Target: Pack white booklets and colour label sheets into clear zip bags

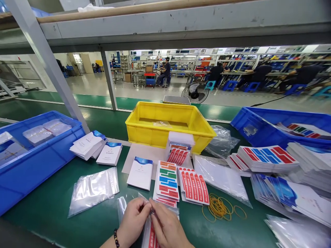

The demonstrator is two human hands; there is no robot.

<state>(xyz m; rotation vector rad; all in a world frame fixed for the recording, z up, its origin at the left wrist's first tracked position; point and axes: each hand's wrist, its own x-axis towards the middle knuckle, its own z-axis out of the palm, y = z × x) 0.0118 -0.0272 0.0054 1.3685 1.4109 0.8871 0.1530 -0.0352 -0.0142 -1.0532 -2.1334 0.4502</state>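
Note:
My left hand (134,222), a dark bead bracelet at its wrist, pinches the top of a clear plastic bag (121,206). Close against it, my right hand (169,227) grips the same bag, thumbs and fingertips almost meeting. Red printed label sheets (152,237) show through the plastic below my fingers; the rest is hidden by my hands. Just beyond lie a pile of multicoloured sticker sheets (167,181), a pile of red label sheets (193,186) and a white booklet stack (140,173) with blue tops. Flat empty bags (94,189) are at left.
A yellow bin (155,133) stands at the back, with blue bins at left (46,162) and right (258,132). Yellow rubber bands (219,207) lie right of my hands, near booklets (307,196) and sticker stacks (269,158). A shelf beam (181,26) crosses overhead.

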